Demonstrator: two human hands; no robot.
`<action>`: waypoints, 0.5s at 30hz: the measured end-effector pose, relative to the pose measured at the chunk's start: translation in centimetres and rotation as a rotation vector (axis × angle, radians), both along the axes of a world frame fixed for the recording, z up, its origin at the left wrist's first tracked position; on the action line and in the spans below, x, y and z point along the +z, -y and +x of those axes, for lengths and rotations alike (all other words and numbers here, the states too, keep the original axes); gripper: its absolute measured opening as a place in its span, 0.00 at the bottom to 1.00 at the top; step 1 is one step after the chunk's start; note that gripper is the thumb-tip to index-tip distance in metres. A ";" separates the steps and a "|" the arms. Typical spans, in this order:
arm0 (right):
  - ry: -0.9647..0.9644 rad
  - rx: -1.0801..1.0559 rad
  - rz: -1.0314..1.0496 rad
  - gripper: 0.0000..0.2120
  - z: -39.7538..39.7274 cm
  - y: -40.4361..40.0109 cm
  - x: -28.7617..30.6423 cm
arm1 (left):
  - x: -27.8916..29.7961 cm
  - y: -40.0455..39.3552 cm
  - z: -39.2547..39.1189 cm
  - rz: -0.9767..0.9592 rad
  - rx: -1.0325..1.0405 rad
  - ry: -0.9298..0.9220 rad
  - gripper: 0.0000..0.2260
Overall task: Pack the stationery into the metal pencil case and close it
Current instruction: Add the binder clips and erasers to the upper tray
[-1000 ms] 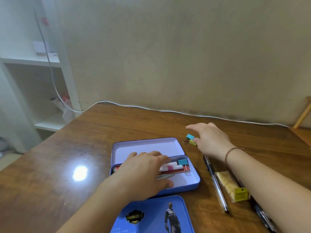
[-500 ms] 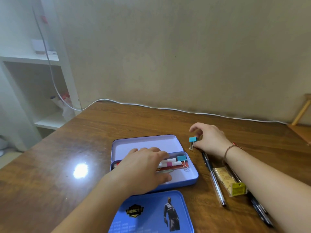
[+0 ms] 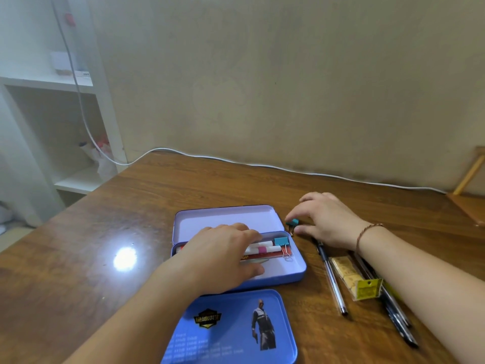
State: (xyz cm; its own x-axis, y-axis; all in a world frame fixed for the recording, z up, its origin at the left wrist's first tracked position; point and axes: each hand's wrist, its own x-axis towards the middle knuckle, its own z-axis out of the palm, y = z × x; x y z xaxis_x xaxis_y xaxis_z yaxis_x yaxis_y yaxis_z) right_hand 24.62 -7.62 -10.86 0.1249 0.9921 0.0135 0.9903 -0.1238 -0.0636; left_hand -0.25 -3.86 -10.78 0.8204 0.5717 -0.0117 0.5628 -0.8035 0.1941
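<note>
The blue metal pencil case lies open mid-table, its hinged lid tipped back. Inside lie white eraser sticks, a teal binder clip and a red item. My left hand rests flat over the case's left half, fingers straight. Just right of the case, my right hand pinches a second teal binder clip between thumb and forefinger, low over the table.
A second blue printed tin panel lies in front of the case. Right of the case lie a clear pen, a yellow packet and dark pens. A white cable runs along the wall. White shelves stand left.
My right hand reached the binder clips beyond the case, picked up the teal one and drew it back toward the case. My left hand stayed on the case.
</note>
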 end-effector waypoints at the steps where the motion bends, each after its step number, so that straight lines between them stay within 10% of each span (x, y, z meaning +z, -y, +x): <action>1: 0.027 0.007 0.050 0.14 0.0 0.1 -0.1 | 0.0 0.0 0.0 0.002 0.001 -0.002 0.26; 6: -0.150 -0.031 0.145 0.23 0.3 1.0 -0.3 | -0.1 -0.3 -0.2 -0.012 0.015 0.000 0.24; 15: -0.105 -0.040 0.223 0.01 0.6 4.5 1.9 | -0.1 -0.8 -0.3 -0.071 0.021 0.020 0.20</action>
